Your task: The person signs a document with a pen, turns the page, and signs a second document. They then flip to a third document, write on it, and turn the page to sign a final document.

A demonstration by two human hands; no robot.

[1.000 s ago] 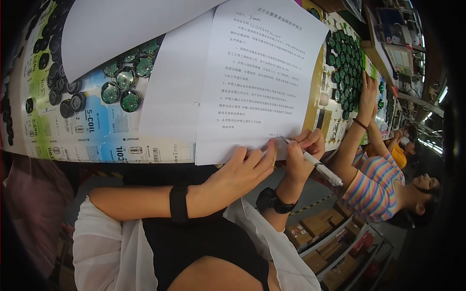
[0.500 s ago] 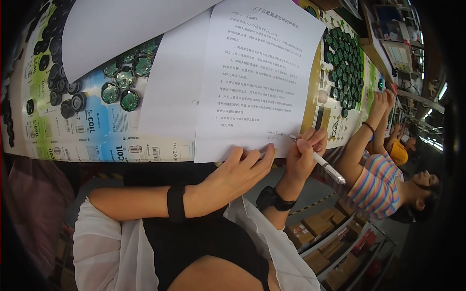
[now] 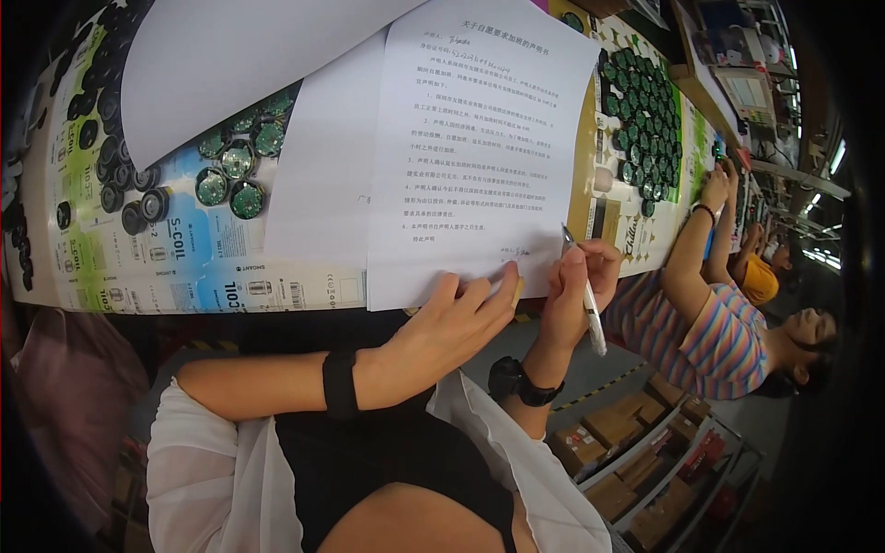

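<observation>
A printed sheet of paper (image 3: pixel 479 157) with some handwriting lies in front of me at the table's near edge. Across its lower edge rests my left hand (image 3: pixel 442 323), fingers extended and fairly flat, holding the paper down. A small tan bit shows by its fingertips; what it is I cannot tell. My right hand (image 3: pixel 579 286) grips a white pen (image 3: pixel 593 323) just right of the sheet's lower corner. The pen's dark tip points up and away, seemingly off the paper. Other white sheets (image 3: pixel 318 184) lie under and left of the printed one.
Round black parts (image 3: pixel 115 166) and round green circuit boards (image 3: pixel 238 161) sit at the left, partly under a curled sheet (image 3: pixel 230 55). More green boards (image 3: pixel 645 129) stand at the right. Beyond, a person in a striped shirt (image 3: pixel 724 341) works; cardboard boxes (image 3: pixel 613 424) fill a rack below.
My right hand has lifted slightly off the signature spot, and the pen has swung more upright, its tip now pointing away from me. My left hand stays put; the view has shifted a little.
</observation>
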